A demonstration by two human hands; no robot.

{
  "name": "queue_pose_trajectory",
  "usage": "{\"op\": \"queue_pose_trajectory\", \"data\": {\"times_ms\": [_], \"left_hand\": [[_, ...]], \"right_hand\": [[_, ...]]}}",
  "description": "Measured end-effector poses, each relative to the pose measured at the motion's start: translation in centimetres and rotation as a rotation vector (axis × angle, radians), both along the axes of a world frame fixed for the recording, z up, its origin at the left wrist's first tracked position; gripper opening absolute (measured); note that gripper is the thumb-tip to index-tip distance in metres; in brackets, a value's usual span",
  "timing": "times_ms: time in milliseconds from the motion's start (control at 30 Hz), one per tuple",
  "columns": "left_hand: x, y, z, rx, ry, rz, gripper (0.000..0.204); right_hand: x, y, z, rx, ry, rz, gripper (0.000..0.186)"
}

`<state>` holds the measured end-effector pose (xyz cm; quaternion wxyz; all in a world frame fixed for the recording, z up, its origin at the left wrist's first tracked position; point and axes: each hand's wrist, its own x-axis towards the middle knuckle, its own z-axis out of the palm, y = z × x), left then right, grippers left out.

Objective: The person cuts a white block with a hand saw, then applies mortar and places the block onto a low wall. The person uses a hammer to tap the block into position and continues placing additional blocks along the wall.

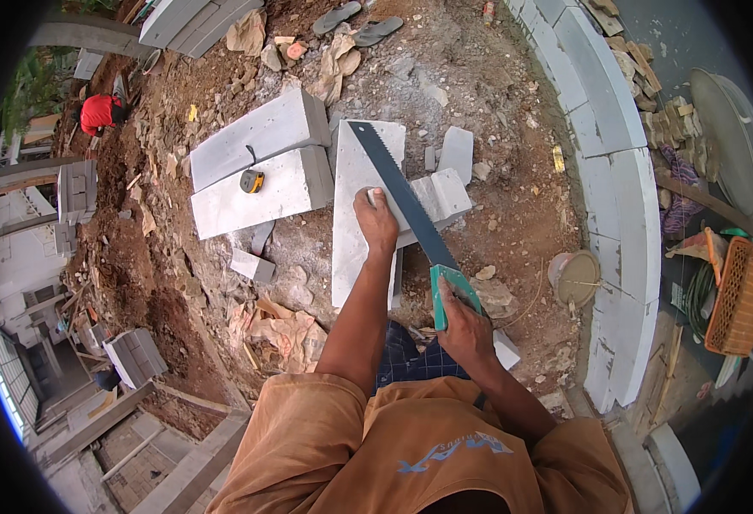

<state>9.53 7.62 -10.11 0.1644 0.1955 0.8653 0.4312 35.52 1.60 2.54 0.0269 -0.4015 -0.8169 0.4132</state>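
My right hand (465,330) is wrapped round the green handle of a handsaw (409,201). Its long dark toothed blade points away and to the left, lying across white lightweight concrete blocks. Under the blade is a smaller block piece (445,197), resting across a long upright-lying block (352,265). My left hand (378,221) is closed on the left end of that smaller piece, just left of the blade; part of the grip is hidden. Whether the teeth touch the block, I cannot tell.
Two big white blocks (261,137) lie at left, a yellow-black tape measure (252,181) on one. Block offcuts (456,152) and torn paper (286,334) litter the dirt. A low block wall (603,206) curves along the right, beside a bucket (574,279). A person in red (100,114) crouches far left.
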Motion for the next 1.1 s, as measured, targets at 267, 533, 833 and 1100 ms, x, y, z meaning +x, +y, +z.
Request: {"op": "queue_pose_trajectory", "data": {"times_ms": [267,533,833,1100], "left_hand": [[4.0,2.0,1.2,-0.059,0.084,-0.039,0.036],[3.3,1.7,0.5,0.122,-0.040,-0.269,0.057],[1.6,-0.1,-1.2,-0.304,0.139,-0.950,0.135],[-3.1,3.5,6.2,-0.447,0.275,-0.993,0.131]], "right_hand": [[-1.5,0.8,2.9,0.074,-0.089,-0.160,0.087],[1.5,3.7,2.0,-0.183,-0.183,-0.089,0.071],[6.0,3.5,-0.9,-0.262,0.031,-0.198,0.073],[3.7,2.9,-3.3,-0.230,0.257,-0.315,0.063]]}}
